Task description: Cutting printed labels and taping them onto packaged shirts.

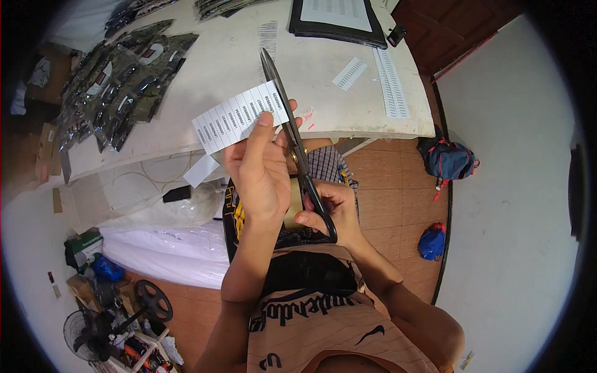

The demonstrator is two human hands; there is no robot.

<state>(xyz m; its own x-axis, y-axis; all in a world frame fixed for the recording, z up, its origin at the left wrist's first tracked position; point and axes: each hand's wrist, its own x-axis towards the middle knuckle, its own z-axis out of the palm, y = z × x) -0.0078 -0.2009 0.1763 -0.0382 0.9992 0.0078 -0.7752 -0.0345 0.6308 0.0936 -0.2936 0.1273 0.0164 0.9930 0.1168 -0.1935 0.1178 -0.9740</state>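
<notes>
My left hand pinches a white strip of printed labels between thumb and fingers, just past the table's near edge. My right hand is closed around the handles of a pair of large dark scissors. Their long blades point away from me and lie along the right end of the label strip; whether the blades are parted I cannot tell. A further white paper piece hangs below my left hand, and I cannot tell whether it joins the strip.
On the white table, clear-bagged dark garments lie at left. A black-framed sheet, a long label sheet and a small label piece lie at right. A backpack and blue bag rest on the floor.
</notes>
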